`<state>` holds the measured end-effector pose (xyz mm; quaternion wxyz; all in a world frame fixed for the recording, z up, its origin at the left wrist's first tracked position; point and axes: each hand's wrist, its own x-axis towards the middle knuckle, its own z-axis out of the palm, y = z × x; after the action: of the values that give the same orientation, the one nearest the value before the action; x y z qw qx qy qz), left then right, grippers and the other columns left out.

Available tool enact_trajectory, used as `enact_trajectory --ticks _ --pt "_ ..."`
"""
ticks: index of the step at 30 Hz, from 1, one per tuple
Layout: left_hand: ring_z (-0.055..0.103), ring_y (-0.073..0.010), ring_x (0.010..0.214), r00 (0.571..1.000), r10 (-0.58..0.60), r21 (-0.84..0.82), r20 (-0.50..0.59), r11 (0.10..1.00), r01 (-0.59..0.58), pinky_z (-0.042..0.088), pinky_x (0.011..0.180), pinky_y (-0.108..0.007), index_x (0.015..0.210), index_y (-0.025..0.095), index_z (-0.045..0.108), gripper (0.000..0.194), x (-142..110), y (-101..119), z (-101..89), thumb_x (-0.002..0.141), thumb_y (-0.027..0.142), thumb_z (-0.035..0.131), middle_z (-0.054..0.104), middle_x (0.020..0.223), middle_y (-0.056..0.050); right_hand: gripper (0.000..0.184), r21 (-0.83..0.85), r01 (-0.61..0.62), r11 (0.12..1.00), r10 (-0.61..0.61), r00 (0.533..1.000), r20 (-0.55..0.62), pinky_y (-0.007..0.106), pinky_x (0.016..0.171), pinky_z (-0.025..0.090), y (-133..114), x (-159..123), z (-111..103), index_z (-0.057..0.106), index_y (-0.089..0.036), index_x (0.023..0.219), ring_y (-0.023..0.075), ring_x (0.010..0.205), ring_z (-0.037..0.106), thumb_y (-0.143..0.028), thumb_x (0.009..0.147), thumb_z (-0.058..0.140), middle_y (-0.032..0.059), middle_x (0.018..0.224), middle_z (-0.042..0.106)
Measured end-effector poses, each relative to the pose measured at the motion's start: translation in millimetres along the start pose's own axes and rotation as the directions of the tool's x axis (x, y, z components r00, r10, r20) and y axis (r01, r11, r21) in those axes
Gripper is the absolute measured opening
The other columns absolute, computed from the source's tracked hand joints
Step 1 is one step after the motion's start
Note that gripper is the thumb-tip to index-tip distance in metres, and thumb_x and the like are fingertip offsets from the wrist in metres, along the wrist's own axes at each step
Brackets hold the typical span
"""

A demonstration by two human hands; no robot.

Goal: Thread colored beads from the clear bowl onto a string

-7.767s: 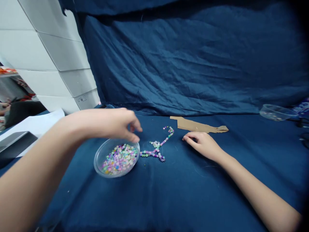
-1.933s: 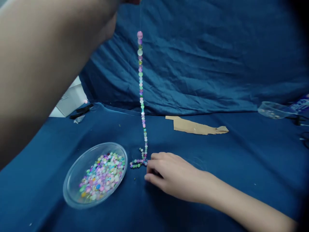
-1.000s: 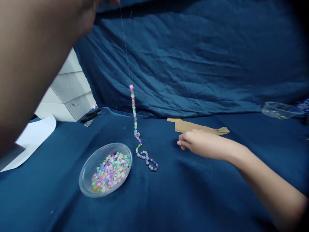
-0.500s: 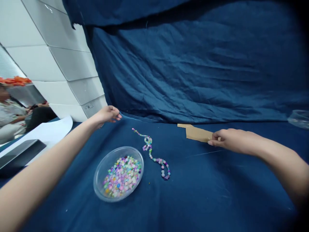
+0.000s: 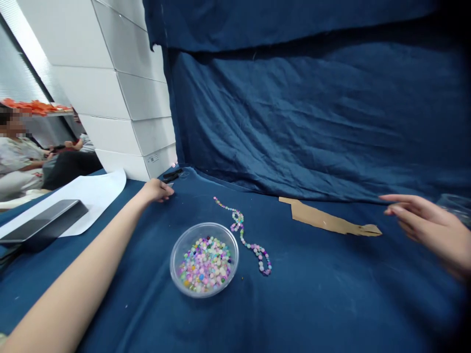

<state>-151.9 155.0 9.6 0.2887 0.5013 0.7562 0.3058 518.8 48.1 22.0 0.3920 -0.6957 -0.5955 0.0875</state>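
Note:
My left hand [image 5: 157, 190] is at the far left of the cloth, its fingers closed; a small pale, see-through edge shows at the fingertips, too little to name. Just beyond it lie a black-handled tool [image 5: 171, 175] and a loop of clear thread. My right hand [image 5: 423, 223] hovers at the right, holding nothing, its index finger stretched out. To its left is a torn strip of brown cardboard [image 5: 320, 216], apart from the hand. A string of pastel beads [image 5: 253, 246] curls across the middle. Beside it stands a clear round bowl [image 5: 173, 267] with many loose beads [image 5: 206, 262].
White boxes [image 5: 150, 130] are stacked at the back left. A dark box-shaped object [image 5: 47, 223] rests on white paper [image 5: 106, 193]. A clear container [image 5: 454, 206] sits behind my right hand. Blue cloth [image 5: 294, 108] hangs behind the table. People [image 5: 22, 157] sit far left.
My right hand has let go of the cardboard strip and moved right. The view has swung left, so the bowl and beads appear further right. My left hand is lower, and the black-handled tool now shows.

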Motion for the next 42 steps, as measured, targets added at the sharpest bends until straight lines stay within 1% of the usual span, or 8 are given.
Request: enact_trajectory --ticks 4,8,12,17,24,31,38,42 --pt "0.073 -0.0256 0.11 0.976 0.19 -0.015 -0.108 0.981 -0.192 0.065 0.093 -0.044 0.131 0.015 0.069 0.035 -19 7 -12.8 0.104 0.037 0.071 0.071 0.129 -0.01 0.039 0.586 -0.141 0.798 0.088 0.989 0.118 0.038 0.05 0.014 -65 -30 14 0.082 -0.03 0.107 0.0058 0.05 0.033 -0.049 0.075 0.091 0.0104 0.095 0.064" --pt "0.072 -0.02 0.092 0.879 0.444 -0.084 -0.174 0.883 -0.463 0.063 0.082 -0.038 0.127 0.015 0.068 0.032 -58 40 4.1 0.106 0.039 0.066 0.073 0.114 -0.008 0.031 0.718 -0.17 0.675 -0.06 0.957 0.283 0.031 0.052 0.009 -146 -60 56 0.079 -0.027 0.113 0.004 0.051 0.024 -0.048 0.091 0.082 0.0035 0.098 0.06" --pt "0.072 -0.0196 0.083 0.694 0.72 -0.208 0.02 0.682 -0.701 0.059 0.076 -0.033 0.126 0.02 0.069 0.036 -121 73 35.7 0.102 0.045 0.062 0.074 0.099 -0.005 0.035 0.778 -0.19 0.598 -0.295 0.851 0.434 0.027 0.05 0.008 -201 -81 99 0.069 -0.025 0.12 0.0061 0.052 0.015 -0.055 0.105 0.062 -0.0033 0.087 0.054" --pt "0.069 -0.0206 0.094 0.472 0.863 -0.252 0.182 0.504 -0.826 0.054 0.086 -0.036 0.129 0.026 0.066 0.035 -194 79 57.4 0.1 0.044 0.07 0.073 0.104 -0.003 0.034 0.716 -0.038 0.697 -0.421 0.787 0.451 0.026 0.051 0.022 -226 -96 137 0.069 -0.022 0.112 0.0119 0.055 0.026 -0.054 0.106 0.06 -0.0086 0.065 0.034" --pt "0.068 -0.0257 0.087 0.483 0.845 0.018 0.228 0.493 -0.87 0.048 0.074 -0.035 0.107 0.021 0.057 0.045 -219 65 77.9 0.09 0.052 0.084 0.069 0.098 -0.004 0.025 0.669 0.073 0.74 -0.443 0.801 0.403 0.028 0.057 0.034 -231 -123 163 0.063 -0.025 0.119 0.0137 0.061 0.046 -0.047 0.11 0.055 -0.0015 0.086 0.067" --pt "0.067 -0.0253 0.087 0.344 0.908 0.015 0.238 0.351 -0.936 0.046 0.08 -0.036 0.084 0.02 0.065 0.041 -209 59 84.1 0.1 0.056 0.072 0.075 0.089 -0.006 0.027 0.614 0.12 0.78 -0.405 0.845 0.349 0.031 0.063 0.042 -231 -142 178 0.058 -0.027 0.129 0.0198 0.068 0.062 -0.045 0.112 0.049 0.0002 0.08 0.07" --pt "0.059 -0.0217 0.063 0.354 0.891 -0.006 0.284 0.371 -0.929 0.031 0.062 -0.033 0.073 0.021 0.057 0.048 -214 53 101.0 0.096 0.06 0.073 0.068 0.069 -0.004 0.033 0.227 0.308 0.924 -0.356 0.908 0.219 0.034 0.064 0.036 -231 -150 178 0.058 -0.028 0.136 0.0238 0.059 0.06 -0.042 0.113 0.038 -0.0012 0.065 0.06" --pt "0.061 -0.0214 0.065 0.341 0.89 -0.085 0.303 0.382 -0.92 0.032 0.063 -0.032 0.081 0.021 0.062 0.032 -218 55 98.0 0.107 0.037 0.055 0.069 0.073 -0.004 0.037 0.119 0.391 0.913 -0.407 0.895 0.184 0.034 0.064 0.032 -231 -152 170 0.059 -0.026 0.137 0.0244 0.059 0.056 -0.04 0.113 0.035 0.0001 0.066 0.059"
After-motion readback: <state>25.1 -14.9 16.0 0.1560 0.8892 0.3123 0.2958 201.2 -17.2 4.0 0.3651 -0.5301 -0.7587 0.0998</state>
